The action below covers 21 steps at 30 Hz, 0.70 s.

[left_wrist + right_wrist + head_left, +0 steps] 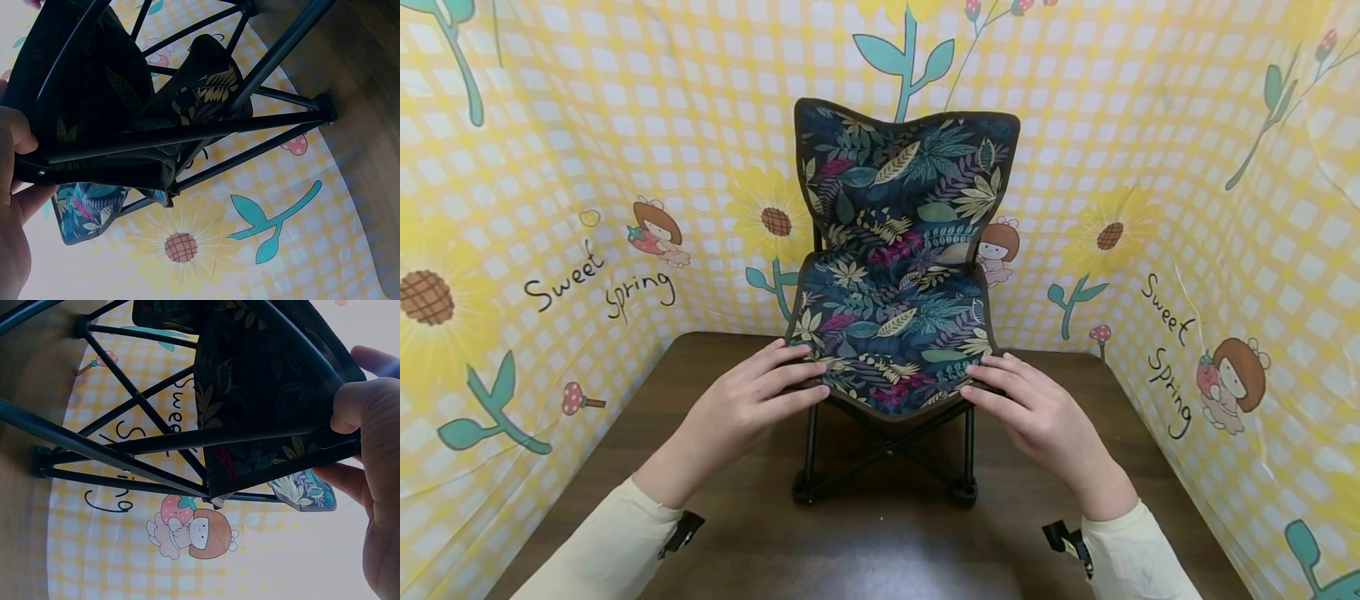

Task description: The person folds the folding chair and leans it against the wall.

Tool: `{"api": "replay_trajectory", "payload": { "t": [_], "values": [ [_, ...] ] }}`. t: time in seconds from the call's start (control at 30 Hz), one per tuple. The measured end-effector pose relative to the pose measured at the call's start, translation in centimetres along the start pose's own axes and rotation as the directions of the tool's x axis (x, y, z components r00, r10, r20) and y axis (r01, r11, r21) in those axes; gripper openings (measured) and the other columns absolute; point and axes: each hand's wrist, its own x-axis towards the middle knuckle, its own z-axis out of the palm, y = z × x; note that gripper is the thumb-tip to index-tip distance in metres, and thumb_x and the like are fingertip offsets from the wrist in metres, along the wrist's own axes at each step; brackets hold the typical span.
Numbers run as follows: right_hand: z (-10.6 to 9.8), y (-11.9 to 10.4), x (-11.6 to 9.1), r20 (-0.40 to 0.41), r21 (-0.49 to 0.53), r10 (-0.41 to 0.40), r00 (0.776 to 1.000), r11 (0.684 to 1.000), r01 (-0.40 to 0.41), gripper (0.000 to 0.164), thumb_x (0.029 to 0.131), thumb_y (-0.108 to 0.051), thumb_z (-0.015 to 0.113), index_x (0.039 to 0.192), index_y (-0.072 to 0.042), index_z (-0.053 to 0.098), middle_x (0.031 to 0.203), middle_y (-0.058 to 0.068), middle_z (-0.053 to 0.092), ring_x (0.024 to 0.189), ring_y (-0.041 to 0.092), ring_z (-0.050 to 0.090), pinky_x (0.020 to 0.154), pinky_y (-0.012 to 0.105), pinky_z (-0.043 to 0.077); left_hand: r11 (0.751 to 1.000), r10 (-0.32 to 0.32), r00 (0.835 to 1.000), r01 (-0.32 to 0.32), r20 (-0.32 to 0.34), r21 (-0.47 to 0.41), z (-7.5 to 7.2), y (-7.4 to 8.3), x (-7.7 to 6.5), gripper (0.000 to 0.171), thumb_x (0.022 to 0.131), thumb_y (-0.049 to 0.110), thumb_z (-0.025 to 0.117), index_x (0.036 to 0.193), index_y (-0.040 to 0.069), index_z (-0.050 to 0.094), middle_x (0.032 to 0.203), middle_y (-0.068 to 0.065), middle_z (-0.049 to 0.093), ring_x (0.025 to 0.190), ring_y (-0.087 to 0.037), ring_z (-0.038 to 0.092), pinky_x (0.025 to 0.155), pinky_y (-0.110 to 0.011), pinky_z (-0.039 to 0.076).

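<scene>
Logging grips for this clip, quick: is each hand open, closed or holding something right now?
Left hand: holding the chair seat by its near left corner.
Right hand: holding the seat's near right corner.

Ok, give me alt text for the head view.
A chair with a leaf-patterned seat stands upright on a brown surface, facing the camera. The person's left hand and right hand hold the seat's two front corners. A yellow-checked, sunflower-printed backdrop rises on three sides.

There are two hands (748, 396) (1033, 404), one chair (895, 321), one table (880, 550), perhaps two straps (682, 532) (1062, 538).
</scene>
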Motion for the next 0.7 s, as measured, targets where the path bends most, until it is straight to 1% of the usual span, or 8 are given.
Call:
{"api": "replay_trajectory", "payload": {
  "t": [0.03,0.2,0.4,0.57,0.7],
  "values": [
    [0.0,0.0,0.1,-0.001,-0.001,0.000,1.000,1.000,0.000,0.032,0.110,-0.011,0.046,0.123,-0.007,0.074,0.126,0.015,0.071,0.112,0.039,0.068,0.104,0.052,0.053,1.000,0.002,1.000,-0.002,-0.002,0.001,0.0,0.0,0.0,0.034,0.111,0.011,0.044,0.126,0.015,0.074,0.129,-0.012,0.071,0.121,-0.038,0.065,0.117,-0.051,0.041],
    [-0.2,-0.1,0.2,0.006,-0.001,0.005,1.000,1.000,-0.005,0.032,0.110,-0.011,0.045,0.124,-0.007,0.074,0.126,0.014,0.071,0.113,0.038,0.067,0.103,0.052,0.053,1.000,0.002,1.000,-0.002,0.002,-0.003,-0.1,0.0,0.3,0.034,0.110,0.011,0.044,0.125,0.015,0.074,0.129,-0.012,0.071,0.120,-0.039,0.065,0.115,-0.053,0.043],
    [-0.1,0.1,0.3,0.002,0.001,0.000,1.000,1.000,0.000,0.032,0.110,-0.010,0.045,0.124,-0.008,0.074,0.126,0.015,0.071,0.113,0.038,0.067,0.106,0.051,0.051,1.000,-0.002,1.000,0.002,0.011,-0.006,-0.2,0.1,0.7,0.035,0.111,0.010,0.044,0.126,0.015,0.074,0.130,-0.011,0.070,0.123,-0.036,0.064,0.112,-0.054,0.045],
    [-0.1,0.1,0.5,0.004,-0.002,0.002,1.000,1.000,-0.002,0.032,0.110,-0.011,0.046,0.125,-0.009,0.074,0.127,0.014,0.070,0.114,0.038,0.067,0.101,0.055,0.053,1.000,-0.005,1.000,0.005,0.018,-0.001,-0.3,0.2,1.0,0.035,0.111,0.008,0.043,0.126,0.015,0.074,0.130,-0.011,0.070,0.123,-0.036,0.064,0.111,-0.055,0.047],
    [-0.3,0.2,0.6,0.018,-0.002,0.010,1.000,1.000,-0.010,0.032,0.110,-0.013,0.046,0.126,-0.010,0.073,0.128,0.014,0.070,0.115,0.038,0.067,0.100,0.055,0.054,1.000,0.001,1.000,-0.001,0.025,0.005,-0.4,0.2,1.2,0.036,0.110,0.007,0.043,0.126,0.015,0.074,0.131,-0.010,0.070,0.121,-0.037,0.065,0.110,-0.055,0.047]
  ]
}}
